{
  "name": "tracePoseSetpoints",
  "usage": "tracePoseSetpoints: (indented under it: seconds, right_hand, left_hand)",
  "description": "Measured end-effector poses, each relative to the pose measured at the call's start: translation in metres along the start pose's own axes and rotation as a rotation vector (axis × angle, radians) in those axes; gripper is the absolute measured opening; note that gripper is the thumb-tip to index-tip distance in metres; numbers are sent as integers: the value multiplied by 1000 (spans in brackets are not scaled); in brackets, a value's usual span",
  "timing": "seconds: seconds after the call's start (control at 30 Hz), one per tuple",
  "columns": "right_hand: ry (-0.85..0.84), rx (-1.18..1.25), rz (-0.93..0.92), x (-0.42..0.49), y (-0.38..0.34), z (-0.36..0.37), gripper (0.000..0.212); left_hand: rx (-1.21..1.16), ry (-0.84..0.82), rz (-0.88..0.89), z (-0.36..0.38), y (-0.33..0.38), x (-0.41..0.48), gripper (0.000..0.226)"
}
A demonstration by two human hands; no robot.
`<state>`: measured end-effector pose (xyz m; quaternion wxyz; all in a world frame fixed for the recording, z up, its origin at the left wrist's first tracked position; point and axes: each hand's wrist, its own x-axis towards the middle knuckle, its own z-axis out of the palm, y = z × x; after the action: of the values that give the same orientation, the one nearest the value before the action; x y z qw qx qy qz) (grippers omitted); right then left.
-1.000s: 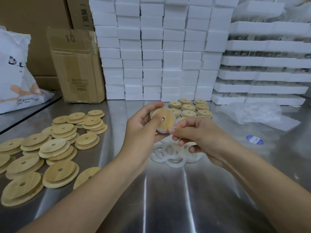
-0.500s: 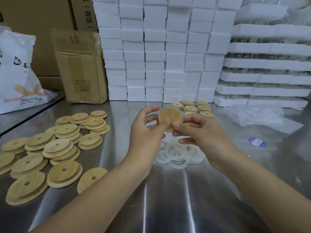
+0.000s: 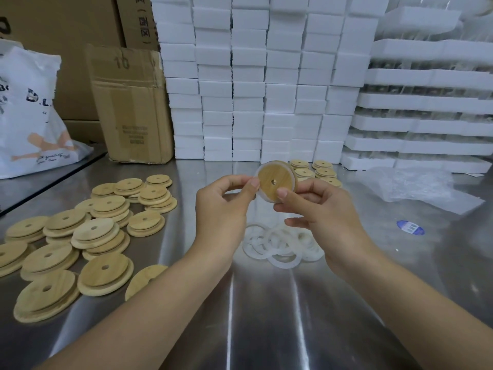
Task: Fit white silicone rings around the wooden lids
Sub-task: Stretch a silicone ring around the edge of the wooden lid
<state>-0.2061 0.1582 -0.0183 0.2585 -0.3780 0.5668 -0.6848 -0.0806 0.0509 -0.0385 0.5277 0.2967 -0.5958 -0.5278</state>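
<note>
“Wooden lid (image 3: 272,182), up above the worktop (image 3: 266,316) in the head view, the only one we have. How is it held?”

“Between both hands. The left hand (image 3: 224,206) pinches its left edge with thumb and fingers. The right hand (image 3: 328,209) has its thumb on the near face at the lower right, with the other fingers curled behind. The face with the centre hole is turned towards the person, I'd say so the rim can be checked all the way round.”

“And the silicone ring (image 3: 294,180)?”

“A pale white band shows around the lid's edge, plainest at the top and right. It looks seated or nearly so, but the fingers hide the lower part, so I cannot tell.”

“Why is the stock laid out like that?”

“Probably for reach. Loose rings (image 3: 280,244) lie heaped just under the hands, and bare lids (image 3: 101,231) sit in overlapping stacks on the near left. A small neat group of lids (image 3: 317,169) sits at the far side behind the hands, likely the finished ones.”

“Any writing?”

“The cardboard box (image 3: 133,108) at the far left bears ‘10’. The white bag (image 3: 29,110) beside it reads ‘D.L’, with a script line too small to read. A taller carton (image 3: 138,22) behind shows Chinese characters. The blue sticker (image 3: 410,227) on the right is illegible.”
</note>
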Motion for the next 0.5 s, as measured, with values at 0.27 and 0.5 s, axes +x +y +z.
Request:
tracePoseSetpoints:
  seconds: [0.27,0.5]
  right_hand:
    - [85,10,-42,0,-1,3,21]
    - [97,34,-30,3,-1,1,23]
  left_hand:
    - [20,-62,-65,-4,7,6,8]
    - [38,-115,-76,-8,12,11,9]
